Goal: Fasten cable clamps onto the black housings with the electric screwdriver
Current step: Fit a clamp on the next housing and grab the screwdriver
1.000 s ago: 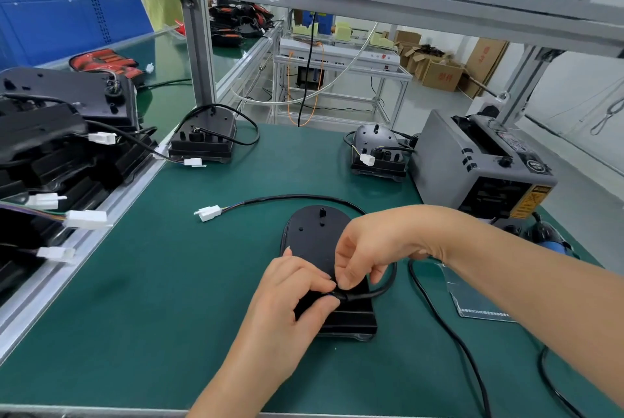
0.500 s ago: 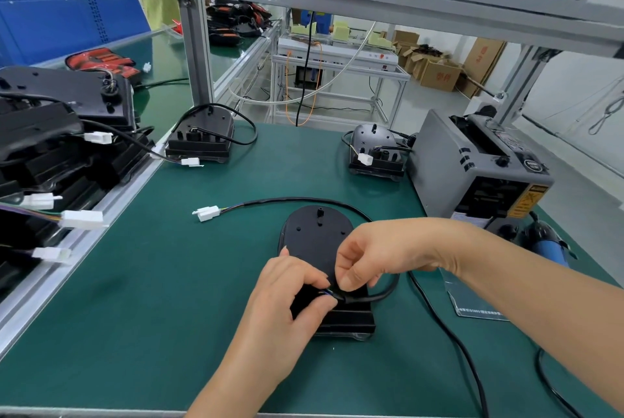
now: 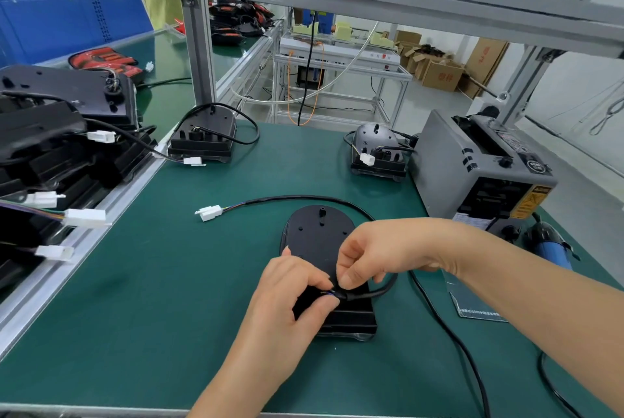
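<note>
Since little has shifted, left hand (image 3: pixel 297 286) and right hand (image 3: pixel 374 249) still pinch the cable (image 3: pixel 378 291) at the black housing's (image 3: pixel 315 235) 6 o'clock end, so fastening likely waits, electric screwdriver (image 3: pixel 548 245) idle at 3 o'clock.

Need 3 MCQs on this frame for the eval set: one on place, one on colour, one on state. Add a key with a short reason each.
1. Where does the white connector lie?
A) on the mat, beyond and left of the nearest black housing
B) plugged into another connector
C) hanging in the air

2. What colour is the bench mat?
A) grey
B) green
C) red

3. The left hand and right hand are:
A) lying flat on the mat
B) gripping a screwdriver
C) pinching the cable over the housing

Key:
1 A, the connector rests loose on the mat, with its lead curving back to the housing.
2 B, the whole work surface is green.
3 C, thumb and fingers of both hands close on the cable's end above the housing.
</note>
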